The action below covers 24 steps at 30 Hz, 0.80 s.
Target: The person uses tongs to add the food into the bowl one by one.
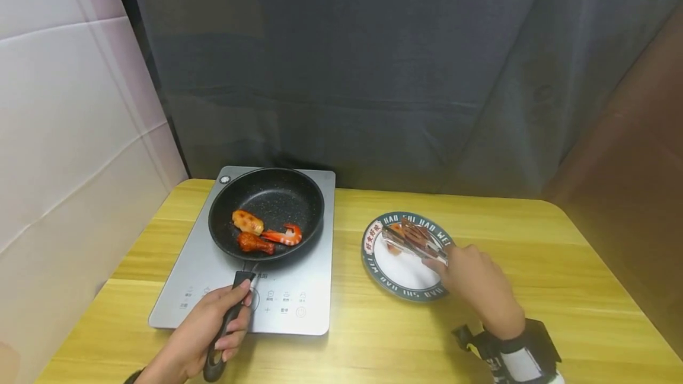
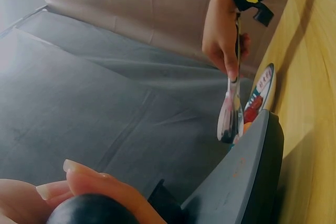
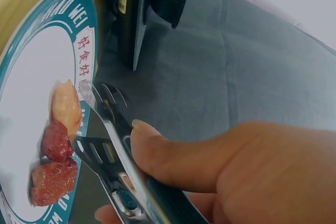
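My left hand (image 1: 210,322) grips the black handle (image 1: 214,363) of a frying pan (image 1: 277,201) on the cooktop. A prawn (image 1: 288,234), a drumstick (image 1: 254,243) and a browned yellowish piece of food (image 1: 248,221) lie in the pan. Over a round plate (image 1: 408,277) with a dark green lettered rim, my right hand (image 1: 477,283) holds metal tongs (image 3: 118,142). The tongs' ends stand apart beside the food, with nothing visibly clamped. In the right wrist view the plate carries a pale yellow piece (image 3: 66,106), a small red piece (image 3: 56,141) and a reddish-brown meat chunk (image 3: 52,182).
The silver induction cooktop (image 1: 304,313) sits on the left of the yellow wooden table (image 1: 352,354), with the plate to its right. A dark grey curtain (image 1: 373,76) hangs behind. A white panel (image 1: 69,105) stands at left, a brown one (image 1: 629,153) at right.
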Available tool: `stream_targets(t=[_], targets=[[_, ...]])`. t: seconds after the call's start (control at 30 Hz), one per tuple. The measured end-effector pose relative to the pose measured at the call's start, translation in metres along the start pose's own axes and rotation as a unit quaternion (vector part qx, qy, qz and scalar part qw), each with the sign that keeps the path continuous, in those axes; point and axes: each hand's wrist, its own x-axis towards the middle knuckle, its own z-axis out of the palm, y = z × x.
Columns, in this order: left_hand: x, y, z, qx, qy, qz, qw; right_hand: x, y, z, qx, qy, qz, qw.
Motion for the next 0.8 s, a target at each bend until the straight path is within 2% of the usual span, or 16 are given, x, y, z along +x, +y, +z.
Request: stream_targets(t=[0.2, 0.8], targets=[[0.0010, 0.0005, -0.0003, 0.003, 0.002, 0.002, 1.0000, 0.0014, 0.0028, 0.0045, 0.003, 0.014, 0.001, 1.000], [0.0000, 0.0000, 0.0003, 0.005, 0.008, 0.002, 1.0000, -0.0029, -0.0072, 0.0043, 0.006, -0.004, 0.023, 1.000]])
